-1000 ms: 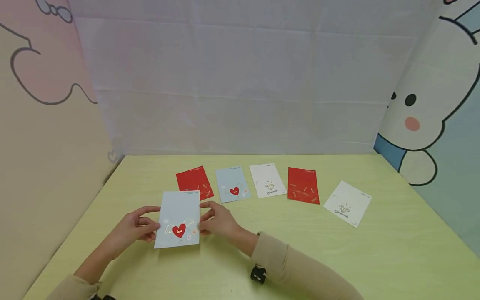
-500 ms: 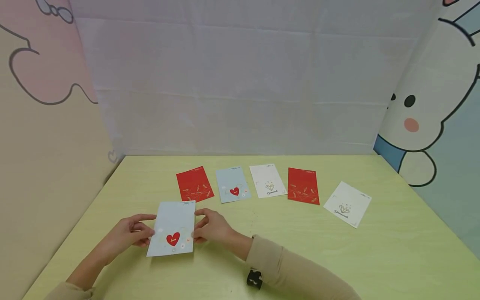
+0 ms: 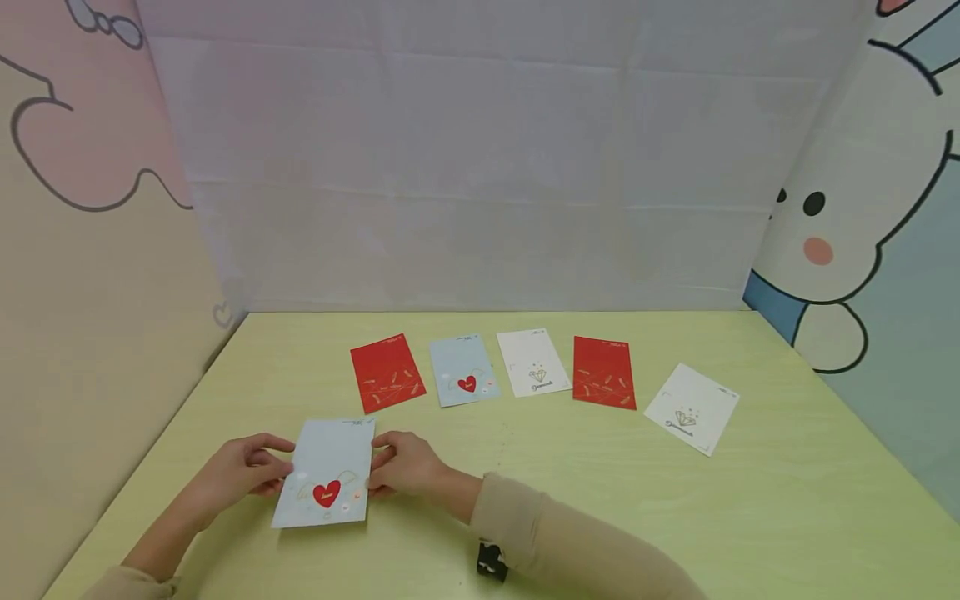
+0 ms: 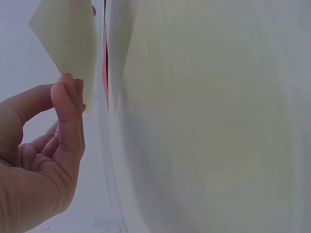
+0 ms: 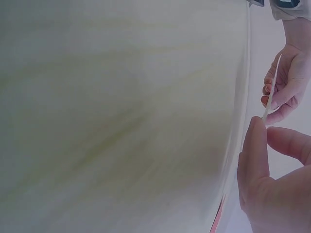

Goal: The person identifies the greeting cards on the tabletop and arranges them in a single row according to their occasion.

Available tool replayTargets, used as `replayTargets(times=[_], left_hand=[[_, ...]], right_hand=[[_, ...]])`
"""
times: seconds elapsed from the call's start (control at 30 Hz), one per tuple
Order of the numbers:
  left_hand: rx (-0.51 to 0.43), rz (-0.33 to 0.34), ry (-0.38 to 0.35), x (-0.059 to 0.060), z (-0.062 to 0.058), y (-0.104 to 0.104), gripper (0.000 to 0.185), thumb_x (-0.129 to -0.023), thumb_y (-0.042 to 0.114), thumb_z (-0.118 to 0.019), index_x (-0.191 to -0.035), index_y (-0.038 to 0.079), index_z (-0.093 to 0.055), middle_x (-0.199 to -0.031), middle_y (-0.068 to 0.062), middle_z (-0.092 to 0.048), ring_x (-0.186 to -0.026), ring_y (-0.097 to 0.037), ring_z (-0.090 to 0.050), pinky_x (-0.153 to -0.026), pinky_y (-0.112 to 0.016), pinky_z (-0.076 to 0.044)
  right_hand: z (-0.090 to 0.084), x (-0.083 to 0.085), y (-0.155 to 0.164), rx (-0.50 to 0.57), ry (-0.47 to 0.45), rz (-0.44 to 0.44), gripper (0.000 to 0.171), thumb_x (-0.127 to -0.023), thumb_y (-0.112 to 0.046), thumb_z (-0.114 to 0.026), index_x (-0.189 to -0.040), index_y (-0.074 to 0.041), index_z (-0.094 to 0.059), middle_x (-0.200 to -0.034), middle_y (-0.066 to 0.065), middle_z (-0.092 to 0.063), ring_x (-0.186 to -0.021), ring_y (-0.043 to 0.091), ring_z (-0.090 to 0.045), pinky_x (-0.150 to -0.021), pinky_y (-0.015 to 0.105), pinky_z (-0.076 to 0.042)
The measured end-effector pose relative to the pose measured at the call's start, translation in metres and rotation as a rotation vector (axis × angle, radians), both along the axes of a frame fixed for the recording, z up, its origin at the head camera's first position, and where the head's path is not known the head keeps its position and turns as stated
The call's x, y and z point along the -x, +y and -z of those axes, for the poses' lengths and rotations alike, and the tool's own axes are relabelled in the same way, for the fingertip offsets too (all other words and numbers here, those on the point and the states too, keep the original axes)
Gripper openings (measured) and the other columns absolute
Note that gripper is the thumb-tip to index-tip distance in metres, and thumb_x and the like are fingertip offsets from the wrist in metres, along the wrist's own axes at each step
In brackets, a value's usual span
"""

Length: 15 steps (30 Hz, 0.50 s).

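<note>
A pale blue card (image 3: 330, 454) with a red heart near its lower edge is held just off the table, tilted, its shadow under the near edge. My left hand (image 3: 238, 473) pinches its left edge, while my right hand (image 3: 411, 463) pinches the right edge. From the left wrist, the card's plain back (image 4: 70, 41) rises above the fingertips of the left hand (image 4: 51, 150). Seen by the right wrist camera, the card (image 5: 274, 82) is edge-on between the right hand (image 5: 267, 179) and the left hand (image 5: 291, 80).
Behind lies a spread row on the table (image 3: 600, 508): a left red card (image 3: 387, 371), another blue heart card (image 3: 457, 358), a white diamond card (image 3: 528, 358), a right red card (image 3: 603, 367), and a tilted white card (image 3: 693, 404). A white cloth (image 3: 487, 167) hangs beyond.
Both hands have carried the blue heart card toward the person and a little left. The left red card, partly covered before, now shows whole. The cards in the row stay put.
</note>
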<state>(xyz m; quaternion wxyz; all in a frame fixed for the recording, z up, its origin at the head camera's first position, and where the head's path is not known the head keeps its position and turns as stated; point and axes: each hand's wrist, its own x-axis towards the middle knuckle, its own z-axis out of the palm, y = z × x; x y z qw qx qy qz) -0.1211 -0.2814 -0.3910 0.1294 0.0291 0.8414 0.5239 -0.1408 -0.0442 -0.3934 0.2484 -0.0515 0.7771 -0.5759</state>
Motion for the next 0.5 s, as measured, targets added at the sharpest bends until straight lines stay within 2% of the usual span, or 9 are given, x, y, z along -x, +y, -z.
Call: replayTargets(times=[0.27,0.5], left_hand=[[0.042,-0.013,-0.017,0.002,0.003,-0.011,0.041,-0.082,0.01,-0.062,-0.11,-0.015,-0.046,-0.072,-0.009,-0.059,-0.061,-0.015,-0.055,-0.059,-0.027,-0.049],[0.065,-0.053,-0.056,0.004,0.008,-0.022,0.04,-0.081,0.011,-0.064,-0.108,-0.013,-0.049,-0.071,-0.007,-0.059,-0.06,-0.015,-0.054,-0.057,-0.026,-0.048]], right_hand=[[0.004,0.003,-0.012,0.039,-0.047,0.004,0.038,-0.075,0.003,-0.065,-0.111,0.0,-0.054,-0.078,0.004,-0.052,-0.063,0.017,-0.056,-0.059,0.03,-0.051],[0.0,0.006,-0.02,0.006,-0.084,-0.041,0.036,-0.076,-0.001,-0.066,-0.11,-0.001,-0.055,-0.077,0.005,-0.052,-0.062,0.018,-0.058,-0.061,0.03,-0.05]])
